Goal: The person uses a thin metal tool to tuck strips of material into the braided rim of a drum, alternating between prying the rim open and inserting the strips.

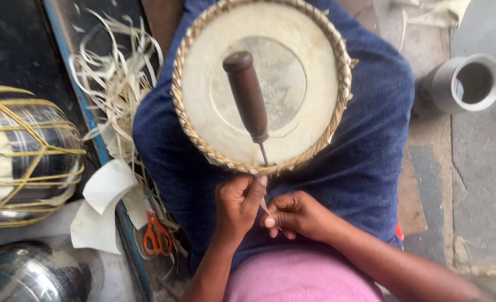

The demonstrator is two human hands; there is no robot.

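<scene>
A round drum (259, 84) with a pale skin head and a woven cane rim lies tilted on the person's lap, over dark blue cloth (365, 145); a brown wooden-handled awl (248, 95) stands wedged into the braid at the rim's near edge, handle leaning up across the skin. Just below that edge, the left hand (238, 204) is curled with thumb raised toward the braid, and the right hand (295, 215) is pinched together on a thin pale cane strip (265, 207) that runs up to the awl's tip. Both hands are closed, fingertips nearly touching each other. To do this well, I judge the strip should stay flat and taut, fed into the gap the awl holds open, with the thumb steadying the braid so the weave does not loosen. Loose cane strips (116, 84) lie by the lap's left side, orange-handled scissors (157, 235) on the floor below them, a grey metal cup (466, 84) at far right
</scene>
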